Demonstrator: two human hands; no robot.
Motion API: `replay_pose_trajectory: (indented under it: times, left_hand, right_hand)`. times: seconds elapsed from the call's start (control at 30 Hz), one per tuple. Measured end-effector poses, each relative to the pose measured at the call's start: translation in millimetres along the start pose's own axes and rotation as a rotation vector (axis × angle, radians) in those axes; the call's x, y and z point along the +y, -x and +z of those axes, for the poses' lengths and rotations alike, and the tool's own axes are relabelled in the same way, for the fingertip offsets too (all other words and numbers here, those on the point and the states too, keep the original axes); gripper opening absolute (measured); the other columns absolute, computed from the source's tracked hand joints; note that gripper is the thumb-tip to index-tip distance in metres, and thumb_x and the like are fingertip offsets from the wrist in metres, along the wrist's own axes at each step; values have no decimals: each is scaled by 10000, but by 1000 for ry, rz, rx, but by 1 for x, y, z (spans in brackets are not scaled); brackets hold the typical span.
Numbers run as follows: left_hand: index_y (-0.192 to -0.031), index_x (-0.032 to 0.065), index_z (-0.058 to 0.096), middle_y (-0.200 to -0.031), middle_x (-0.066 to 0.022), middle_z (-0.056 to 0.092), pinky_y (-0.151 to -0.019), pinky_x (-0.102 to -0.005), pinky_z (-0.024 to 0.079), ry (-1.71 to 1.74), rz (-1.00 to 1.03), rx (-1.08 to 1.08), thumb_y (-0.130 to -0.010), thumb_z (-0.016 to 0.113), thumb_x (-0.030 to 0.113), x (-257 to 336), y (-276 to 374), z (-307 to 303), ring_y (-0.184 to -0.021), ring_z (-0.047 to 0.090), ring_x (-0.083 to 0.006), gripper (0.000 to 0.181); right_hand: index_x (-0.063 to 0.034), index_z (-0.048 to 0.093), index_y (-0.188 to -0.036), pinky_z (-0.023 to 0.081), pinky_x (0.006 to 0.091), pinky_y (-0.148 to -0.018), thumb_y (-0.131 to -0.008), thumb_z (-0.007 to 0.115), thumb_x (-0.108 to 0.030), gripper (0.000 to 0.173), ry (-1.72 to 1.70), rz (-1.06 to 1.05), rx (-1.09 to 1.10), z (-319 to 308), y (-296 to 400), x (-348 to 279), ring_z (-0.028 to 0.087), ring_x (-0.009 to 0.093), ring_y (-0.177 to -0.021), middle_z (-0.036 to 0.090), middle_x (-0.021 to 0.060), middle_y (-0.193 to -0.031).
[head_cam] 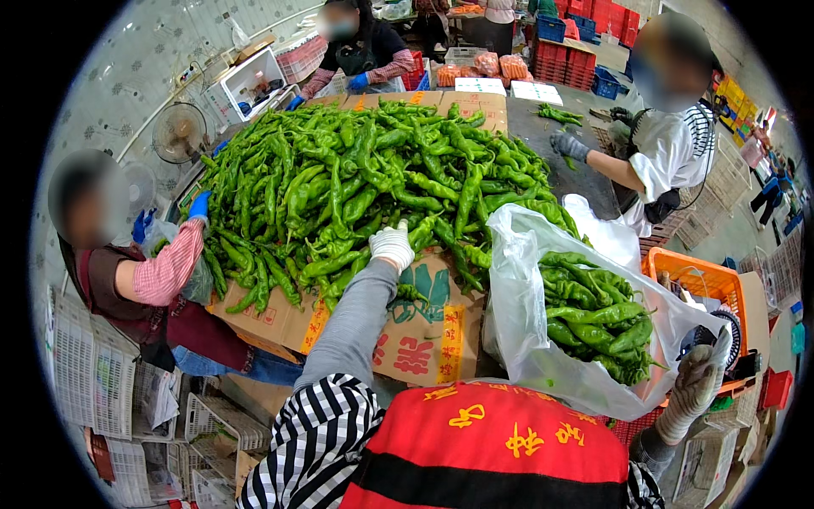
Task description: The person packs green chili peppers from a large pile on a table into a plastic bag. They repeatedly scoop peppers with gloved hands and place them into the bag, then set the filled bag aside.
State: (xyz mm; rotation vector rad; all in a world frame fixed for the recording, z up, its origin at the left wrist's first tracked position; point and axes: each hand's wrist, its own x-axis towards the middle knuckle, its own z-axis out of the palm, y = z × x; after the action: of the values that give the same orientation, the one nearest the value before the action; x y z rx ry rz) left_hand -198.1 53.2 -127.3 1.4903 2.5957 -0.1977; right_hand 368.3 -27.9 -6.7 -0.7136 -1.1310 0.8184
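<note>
A large heap of long green peppers [356, 172] lies on flattened cardboard [407, 331] before me. My left hand [392, 245], in a white knit glove, reaches into the near edge of the heap and touches peppers there; its fingertips are partly hidden, so a firm grip cannot be told. To the right stands a clear plastic bag [515, 286] with its mouth wide, holding a pile of green peppers [594, 312]. My right hand [696, 375], in a soiled light glove, is raised at the bag's right edge, against the plastic, its hold unclear.
A co-worker with blue gloves [200, 205] is at the left, another [359, 81] across the heap, a third with grey gloves [569, 146] at the right. An orange crate [699, 267] stands beyond my bag. White plastic crates [222, 420] are stacked at lower left.
</note>
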Motion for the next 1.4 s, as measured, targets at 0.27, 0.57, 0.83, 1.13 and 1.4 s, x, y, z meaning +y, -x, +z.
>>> replay_pose_trajectory:
  times: [0.27, 0.57, 0.83, 1.13, 1.4]
  left_hand:
    - [-1350, -10, 369, -1097, -247, 607, -873, -375, 469, 476, 63, 29, -704, 642, 226, -61, 68, -30, -1018, 598, -338, 741]
    - [-1278, -15, 435, -976, -248, 634, -831, -386, 497, 344, 104, 92, -698, 657, 224, -55, 106, -34, -897, 627, -345, 665]
    - [-1167, 60, 506, -1175, -175, 534, -937, -441, 392, 380, 350, 145, -720, 683, 218, 3, 130, 89, -1100, 499, -345, 506]
    - [-1113, 80, 550, -1229, -197, 486, -977, -484, 346, 334, 245, 465, -605, 746, 194, -104, 186, 75, -1134, 458, -362, 557]
    - [-1312, 108, 409, -1130, -141, 527, -913, -435, 388, 107, 186, 255, -613, 759, 198, -128, 175, 83, -1066, 498, -318, 786]
  right_hand:
    - [14, 318, -1404, 290, 183, -540, -861, 591, -314, 690, -9, 26, 44, -4, -2, 2, 394, 55, -623, 470, -33, -770]
    - [-30, 273, -1426, 288, 167, -531, -860, 576, -372, 727, 46, 58, 25, 12, -6, 5, 378, 42, -600, 490, -24, -810]
    - [-47, 302, -1422, 444, 246, -870, -926, 501, -319, 600, -14, 65, 59, -25, 0, 15, 577, 131, -1002, 561, 68, -1208]
    - [9, 260, -1420, 431, 256, -900, -903, 543, -250, 644, -103, 137, 91, -25, 0, 13, 536, 150, -1035, 341, 93, -1439]
    - [-23, 308, -1413, 347, 286, -1018, -940, 473, -315, 581, 26, 100, -38, -7, -12, 20, 472, 154, -1164, 356, 80, -1425]
